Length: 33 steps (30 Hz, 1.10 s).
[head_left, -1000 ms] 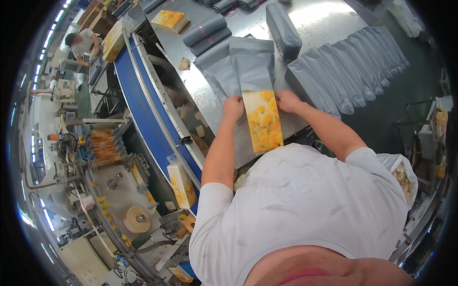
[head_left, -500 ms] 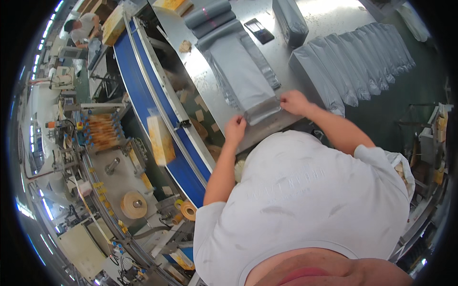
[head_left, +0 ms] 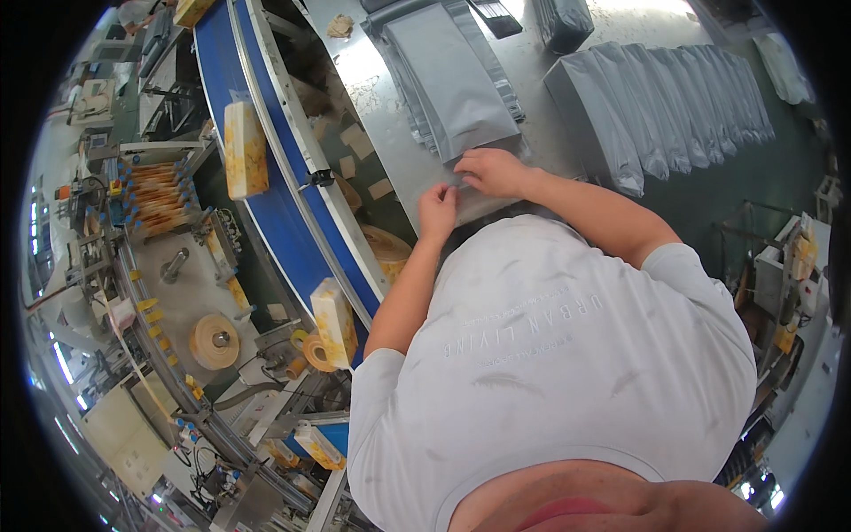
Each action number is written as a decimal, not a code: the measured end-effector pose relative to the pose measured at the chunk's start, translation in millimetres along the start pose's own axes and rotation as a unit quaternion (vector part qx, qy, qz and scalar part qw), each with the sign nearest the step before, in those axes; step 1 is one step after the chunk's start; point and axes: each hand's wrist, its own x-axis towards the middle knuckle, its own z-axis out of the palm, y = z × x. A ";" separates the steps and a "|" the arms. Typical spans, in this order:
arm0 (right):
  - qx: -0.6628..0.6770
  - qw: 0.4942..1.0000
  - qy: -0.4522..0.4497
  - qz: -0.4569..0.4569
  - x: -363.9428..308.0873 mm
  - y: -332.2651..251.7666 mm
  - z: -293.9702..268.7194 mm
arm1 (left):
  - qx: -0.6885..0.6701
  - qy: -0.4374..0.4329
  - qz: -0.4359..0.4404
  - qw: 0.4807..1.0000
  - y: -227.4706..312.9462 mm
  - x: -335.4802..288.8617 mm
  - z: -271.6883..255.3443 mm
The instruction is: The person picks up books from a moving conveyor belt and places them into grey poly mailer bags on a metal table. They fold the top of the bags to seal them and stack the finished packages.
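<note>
A stack of flat grey plastic bags (head_left: 448, 75) lies on the metal table in front of me, its near end close to my body. My right hand (head_left: 493, 172) is at that near end, fingers curled and pointing left, just by the near left corner of the top bag. My left hand (head_left: 438, 211) is closed in a pinch beside it, nearer to me at the table's edge. The two hands' fingertips almost meet. Whatever is between the fingers of either hand is too small or hidden to make out.
To the right stands a row of filled grey bags (head_left: 660, 111), with another grey package (head_left: 563, 22) farther back. A phone-like black device (head_left: 496, 16) lies behind the stack. At left, a blue conveyor (head_left: 282, 239) carries yellow-and-white packs (head_left: 245, 151). A tape roll (head_left: 214, 341) sits on machinery.
My right hand has moved left from the bag's near right corner toward my left hand. The bag's near end sits differently. Packs have shifted along the conveyor, and the view has moved.
</note>
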 end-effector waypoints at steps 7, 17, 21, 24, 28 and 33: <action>0.024 0.999 0.002 -0.027 9.6 -8.6 13.5 | 0.107 -0.029 0.096 0.989 18.8 -1.7 -14.3; -0.004 0.976 -0.038 0.214 -163.9 56.1 24.2 | 0.080 -0.104 0.044 0.990 8.7 -2.1 -16.3; -0.204 0.745 -0.512 0.375 -312.8 102.4 4.5 | 0.107 -0.103 0.076 0.986 -13.0 -10.7 -35.2; -0.124 0.808 -0.481 0.315 -282.4 78.4 -7.9 | 0.275 -0.008 0.306 0.911 23.9 -3.0 -52.3; -0.230 0.971 0.037 0.063 -127.3 19.6 -88.6 | 0.379 -0.044 0.536 0.753 68.9 32.5 -56.5; -0.357 0.883 -0.009 -0.305 -41.9 68.5 -113.1 | 0.459 -0.181 0.608 0.622 76.7 75.8 -51.9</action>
